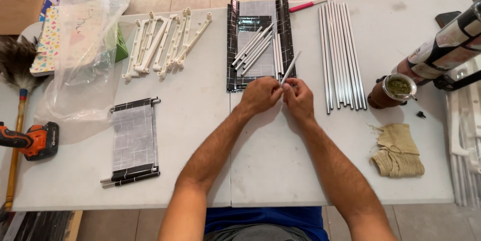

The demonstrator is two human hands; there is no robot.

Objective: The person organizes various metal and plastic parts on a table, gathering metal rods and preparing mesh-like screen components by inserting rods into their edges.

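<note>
While pinched, short rod [290, 67] between both hands [279, 96]

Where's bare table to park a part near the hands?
Free: the near strip between the forearms, from the rolled grey panel across to the burlap cloth. Also a gap between the white plastic brackets and the open panel. Crowded: around the left hand, right hand and the long metal rods.

Head camera looks steeply down, close over the white table [200, 135].
</note>
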